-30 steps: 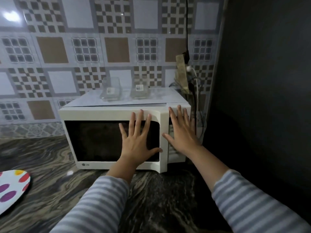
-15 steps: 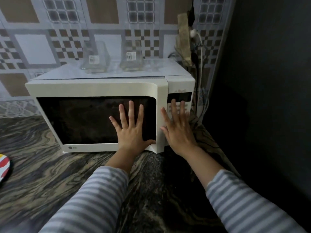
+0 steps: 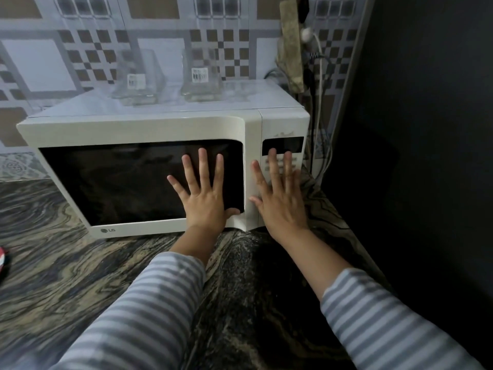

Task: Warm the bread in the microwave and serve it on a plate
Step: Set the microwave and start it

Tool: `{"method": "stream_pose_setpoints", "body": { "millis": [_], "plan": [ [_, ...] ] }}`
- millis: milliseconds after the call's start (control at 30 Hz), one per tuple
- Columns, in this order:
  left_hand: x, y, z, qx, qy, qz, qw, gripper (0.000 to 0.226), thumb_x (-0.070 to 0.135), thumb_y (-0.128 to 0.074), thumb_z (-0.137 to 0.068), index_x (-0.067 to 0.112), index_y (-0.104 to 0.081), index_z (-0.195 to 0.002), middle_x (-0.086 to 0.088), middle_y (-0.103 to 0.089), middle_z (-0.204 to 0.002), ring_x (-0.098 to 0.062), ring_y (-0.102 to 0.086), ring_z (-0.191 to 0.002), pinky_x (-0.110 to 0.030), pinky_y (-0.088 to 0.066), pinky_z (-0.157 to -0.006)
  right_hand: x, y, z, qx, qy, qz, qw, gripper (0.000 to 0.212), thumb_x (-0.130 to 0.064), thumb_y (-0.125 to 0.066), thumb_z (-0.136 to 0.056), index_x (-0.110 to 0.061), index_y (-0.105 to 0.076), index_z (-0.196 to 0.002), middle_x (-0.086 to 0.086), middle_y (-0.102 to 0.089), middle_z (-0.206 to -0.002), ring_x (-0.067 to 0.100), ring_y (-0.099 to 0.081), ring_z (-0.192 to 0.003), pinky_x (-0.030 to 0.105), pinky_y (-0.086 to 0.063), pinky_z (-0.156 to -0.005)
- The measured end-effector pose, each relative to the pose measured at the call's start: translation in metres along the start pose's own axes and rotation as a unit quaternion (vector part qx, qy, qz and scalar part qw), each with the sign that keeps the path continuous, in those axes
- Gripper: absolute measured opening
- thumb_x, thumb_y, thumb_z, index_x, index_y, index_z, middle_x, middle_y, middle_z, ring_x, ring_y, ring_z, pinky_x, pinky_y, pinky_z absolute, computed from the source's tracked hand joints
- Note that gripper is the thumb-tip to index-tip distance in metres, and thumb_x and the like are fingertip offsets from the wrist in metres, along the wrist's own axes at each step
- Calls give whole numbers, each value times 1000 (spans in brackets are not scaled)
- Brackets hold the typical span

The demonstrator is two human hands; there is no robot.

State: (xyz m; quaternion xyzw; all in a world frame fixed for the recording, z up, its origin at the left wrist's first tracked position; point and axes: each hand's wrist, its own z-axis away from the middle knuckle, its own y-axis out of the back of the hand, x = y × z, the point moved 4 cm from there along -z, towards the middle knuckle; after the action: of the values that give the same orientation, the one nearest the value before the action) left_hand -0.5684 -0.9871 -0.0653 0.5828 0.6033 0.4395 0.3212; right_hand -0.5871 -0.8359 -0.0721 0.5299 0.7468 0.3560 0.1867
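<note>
The left hand (image 3: pixel 205 201) is lying flat and wide on the dark window of the door (image 3: pixel 144 182), fingers spread, thumb reaching toward the door's right edge; it is holding nothing. The right hand (image 3: pixel 281 201) is also spread flat and empty, resting over the keypad (image 3: pixel 280 162) on the control panel, fingertips just under the dark display (image 3: pixel 282 145).

The microwave (image 3: pixel 165 124) is sitting on the marbled counter (image 3: pixel 80 276) against the tiled wall, door closed. The bread is not showing anywhere; the window is too dark to tell whether it is inside. Only a sliver of a coloured plate (image 3: pixel 3 259) is peeking in at the left edge of the counter.

Two clear glass containers (image 3: pixel 138 76) are standing on top of the oven, so any hard push or tug is probably risking rattling them. The oven itself is likely heavy and stiff and will not slide easily, but the door is smooth and offers no visible handle; the grip point appears to be its right edge, or a release button on the panel. Bread, once out, will likely be light, soft and warm, best lifted with gentle fingers from underneath rather than squeezed.
</note>
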Motion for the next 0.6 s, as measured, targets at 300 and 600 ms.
{"method": "stream_pose_setpoints", "body": {
  "millis": [300,600],
  "plan": [
    [3,1,1,12,-6,-42,999,138,59,-75,-64,26,36,-139,-11,40,-147,-42,30,-136,-70,11,-104,-2,3,2,-28,-4,14,999,94,-46,-60,-83,-21,-2,-153,15,4,-158,44,0,-145,61,-17,-114],
    [4,-18,59,-47,-13,12,999,95,45,-51,-87,26,18,-149,-3,30,-155,-31,23,-143,-66,-5,-112,-1,1,69,-141,-76,-32,987,81,-39,-50,-94,-24,4,-153,13,18,-159,32,16,-146,60,2,-115]
  ]
}}
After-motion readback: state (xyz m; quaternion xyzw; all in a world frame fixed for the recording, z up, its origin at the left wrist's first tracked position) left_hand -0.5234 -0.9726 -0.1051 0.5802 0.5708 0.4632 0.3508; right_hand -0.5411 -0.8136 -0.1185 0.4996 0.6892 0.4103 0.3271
